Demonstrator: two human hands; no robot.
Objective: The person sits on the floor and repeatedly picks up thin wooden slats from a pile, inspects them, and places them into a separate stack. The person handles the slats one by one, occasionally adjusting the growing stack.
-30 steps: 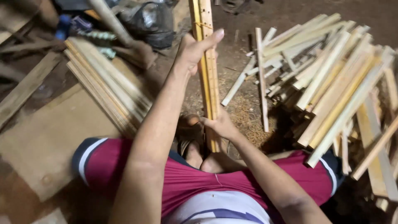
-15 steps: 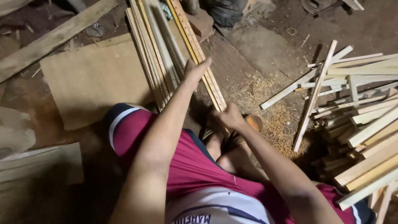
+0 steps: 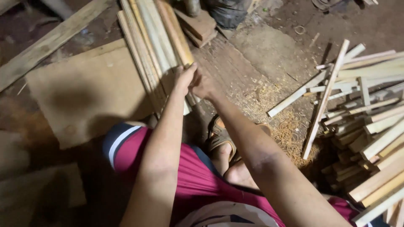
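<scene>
I see both hands meeting at the near end of a wooden slat (image 3: 179, 40) lying on the bundle of slats (image 3: 145, 54) on the floor: my left hand (image 3: 185, 77) and right hand (image 3: 202, 84) each keep a closed grip on it. I judge this the laying-down step; releasing cleanly calls for aligned ends.

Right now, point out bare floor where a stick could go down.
Free: the flat board left of the stick bundle, and the sawdust-strewn floor between that bundle and the loose stick pile. Crowded: where left hand and right hand meet.
</scene>
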